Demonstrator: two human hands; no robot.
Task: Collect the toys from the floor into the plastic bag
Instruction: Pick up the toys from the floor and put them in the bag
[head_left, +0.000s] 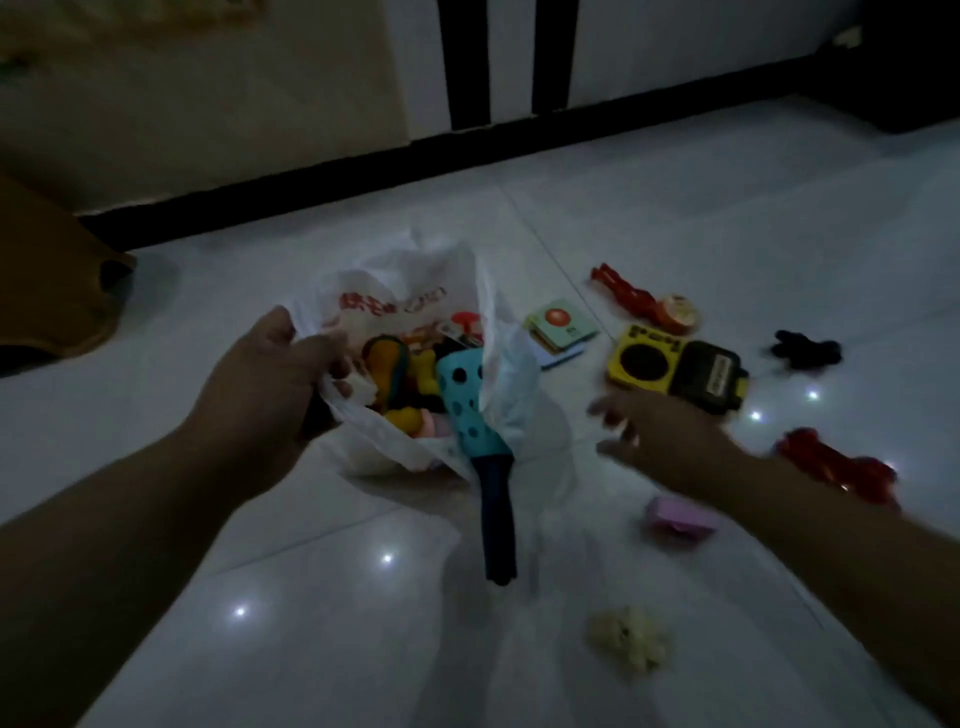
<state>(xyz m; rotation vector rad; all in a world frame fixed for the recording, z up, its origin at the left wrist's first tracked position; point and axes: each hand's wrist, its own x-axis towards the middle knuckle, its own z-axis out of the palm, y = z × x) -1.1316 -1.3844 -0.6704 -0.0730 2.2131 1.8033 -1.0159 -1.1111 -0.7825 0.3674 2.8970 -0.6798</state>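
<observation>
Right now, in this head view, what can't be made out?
Head view: right hand fingertips, smeared by motion; contact with the yellow toy unclear.
Head view: whatever lies low in the plastic bag, hidden by its wall and the left hand.
Head view: black toy, dark and blurred.

A dimly lit home room is indicated by the glossy white tiled floor (675, 197), dark skirting (363, 171), and scattered children's toys (675, 366).
</observation>
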